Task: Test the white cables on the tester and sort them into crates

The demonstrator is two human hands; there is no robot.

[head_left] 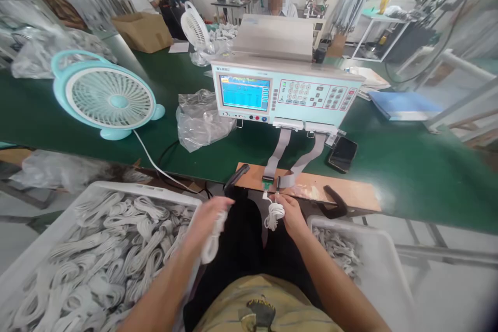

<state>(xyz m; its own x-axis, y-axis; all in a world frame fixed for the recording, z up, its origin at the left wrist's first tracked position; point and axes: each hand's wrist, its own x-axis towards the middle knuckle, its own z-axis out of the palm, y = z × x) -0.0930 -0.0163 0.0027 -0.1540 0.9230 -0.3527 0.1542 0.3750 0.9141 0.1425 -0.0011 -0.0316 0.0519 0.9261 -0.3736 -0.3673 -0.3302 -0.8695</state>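
My left hand [206,218], smeared by motion, is closed around a bundled white cable [211,248] beside the left bin. At the bench edge, my right hand [291,212] pinches the end of another coiled white cable [274,213], just below the small connectors. One white plug of that coil meets a green connector board [266,184] at the end of a grey ribbon cable [277,155]. The other end, at my right fingertips, is close to the second ribbon cable [307,158]; whether it is plugged in is partly hidden. Both ribbons run from the tester [286,93] with a lit blue screen.
A white bin [101,187] piled with bundled cables stands at left, a smaller white bin [373,228] with cables at right. Black clamps hold a wooden board [361,194] to the green bench. A fan [112,96], plastic bag [202,119] and phone [343,154] lie around the tester.
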